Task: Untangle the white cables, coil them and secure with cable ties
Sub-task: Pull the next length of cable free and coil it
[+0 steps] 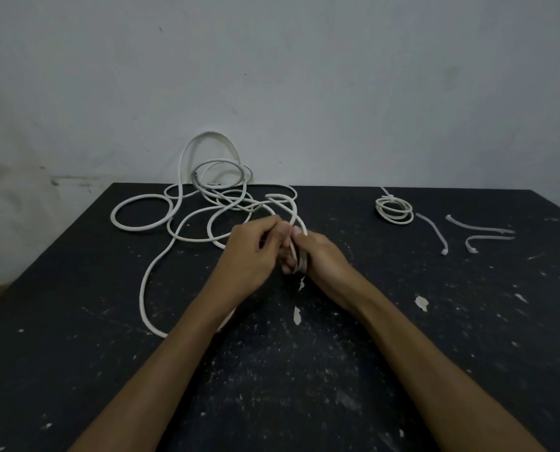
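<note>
Cables: one coiled, rest tangled
Left hand (252,252) and right hand (321,256) are gripping cable (187,223); tied coil (395,209) and ties (477,230) are lying right of it.

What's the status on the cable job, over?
Left hand and right hand both gripping white cable. Tangle unsorted behind. One tied coil done; three loose cable ties waiting.

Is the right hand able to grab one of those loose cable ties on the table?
Probably yes, once it lets go. The right hand now holds the white cable, but bare black table lies between it and the cable ties, with nothing in the way.
</note>
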